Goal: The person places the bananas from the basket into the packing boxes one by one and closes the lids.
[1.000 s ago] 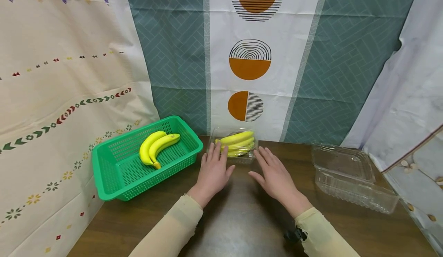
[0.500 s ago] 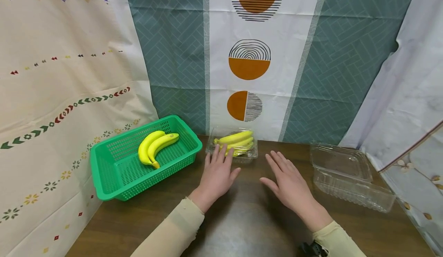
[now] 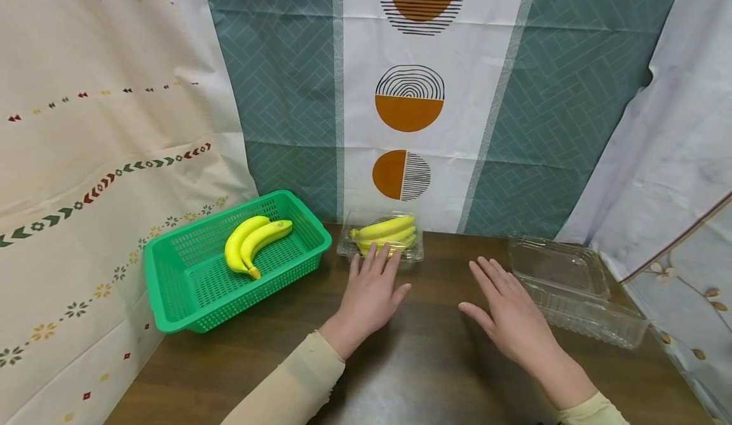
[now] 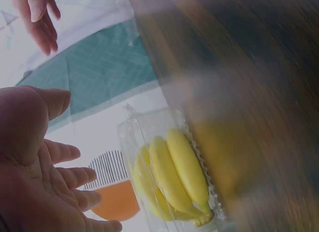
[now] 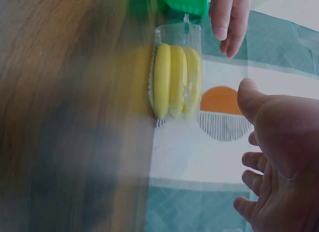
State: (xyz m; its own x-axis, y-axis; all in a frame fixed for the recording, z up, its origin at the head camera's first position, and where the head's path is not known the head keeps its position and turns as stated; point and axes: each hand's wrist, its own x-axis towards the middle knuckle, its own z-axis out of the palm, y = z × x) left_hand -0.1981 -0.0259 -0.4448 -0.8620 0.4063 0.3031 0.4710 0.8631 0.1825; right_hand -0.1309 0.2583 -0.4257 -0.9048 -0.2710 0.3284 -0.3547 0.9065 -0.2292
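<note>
A clear plastic clamshell box (image 3: 415, 256) with a bunch of bananas (image 3: 386, 229) inside stands at the back middle of the table. My left hand (image 3: 370, 295) hovers in front of it, fingers spread and holding nothing; the left wrist view shows a gap between the fingers and the box (image 4: 130, 123). Farther right, my right hand (image 3: 511, 314) is held over the table with straight fingers, also holding nothing. It lies between the banana box and a second clear clamshell box (image 3: 595, 317), which stands with its lid open at the right.
At the left, a green plastic basket (image 3: 197, 320) holds more bananas (image 3: 254, 244). A patterned curtain (image 3: 291, 94) hangs behind the table, with a cream cloth (image 3: 114, 209) on the left and a pale marbled sheet (image 3: 675, 177) on the right. The table (image 3: 412, 374) is dark wood.
My right hand has moved right, away from the banana box toward the open clamshell. My left hand has drawn back slightly and shifted a little right. The boxes and basket stay where they stood.
</note>
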